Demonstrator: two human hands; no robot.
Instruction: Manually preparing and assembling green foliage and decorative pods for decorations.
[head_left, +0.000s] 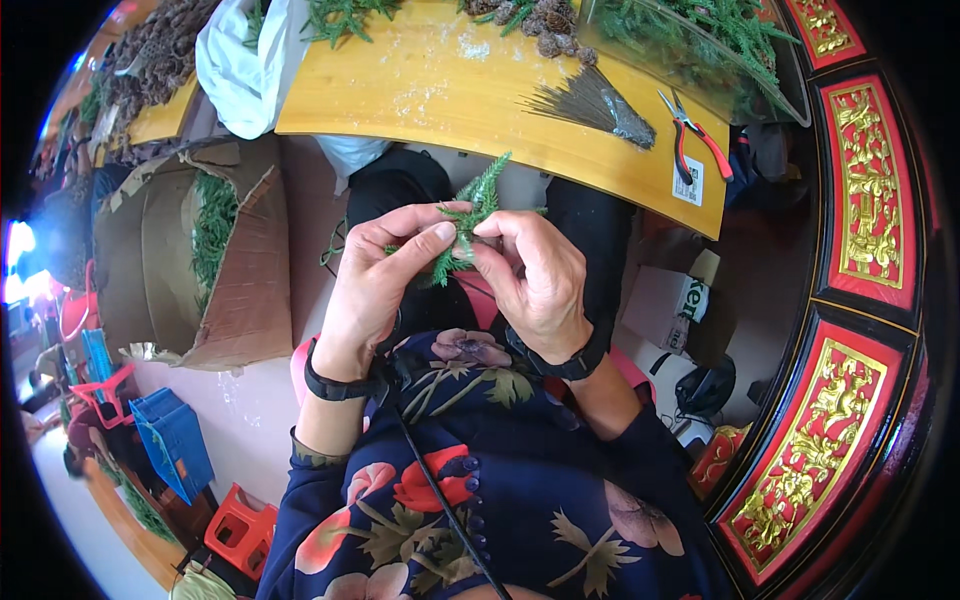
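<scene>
Now, up over the lap, just off the near edge of the yellow table (450, 105), a green sprig (484, 192), tip angled toward the far side. Pinched from the left by thumb and fingertips of the left hand (385, 265), probably to get a fine hold without crushing the needles. Closed on from the right as well, thumb and forefinger of the right hand (542, 275) meeting around the middle; cannot tell the exact contact there, partly hidden behind the fingers. Held from two sides at once, presumably to stop so slight a piece from twisting, and close to the body for a better look. Over to the right on the table, pliers (690, 135), red handles nearest, likely for an easy grab. Just left of them, a bundle of thin brown stems (605, 108), fanned out leftward, perhaps for picking singly. Farther back, pine cones (550, 30) and a see-through tub (650, 60) full of greenery, seemingly out of the elbows' way. Down on the left, a big cardboard box (255, 285), more greenery inside, apparently too bulky for the tabletop.
</scene>
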